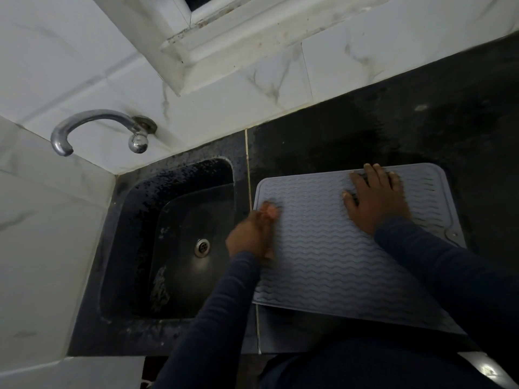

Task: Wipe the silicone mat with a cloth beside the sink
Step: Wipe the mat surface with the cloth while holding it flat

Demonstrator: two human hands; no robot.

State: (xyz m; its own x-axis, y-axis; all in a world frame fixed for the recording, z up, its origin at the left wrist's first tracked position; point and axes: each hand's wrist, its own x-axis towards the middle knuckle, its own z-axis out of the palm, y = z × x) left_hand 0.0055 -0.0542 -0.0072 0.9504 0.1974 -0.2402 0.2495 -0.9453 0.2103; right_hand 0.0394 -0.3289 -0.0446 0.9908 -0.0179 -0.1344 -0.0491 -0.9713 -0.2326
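A grey silicone mat [331,256] with wavy ridges lies on the dark countertop, just right of the sink [179,242]. My right hand [376,197] rests flat on the mat's far part with its fingers spread. My left hand [252,234] is blurred and sits at the mat's left edge, its fingers curled over that edge. I see no cloth clearly; small dark patches show between the fingers of my right hand.
A chrome tap [98,127] juts from the white tiled wall above the dark sink, whose drain [201,247] sits mid-basin. Wet black countertop [393,122] stretches behind and to the right of the mat. The mat's near edge overhangs the counter front.
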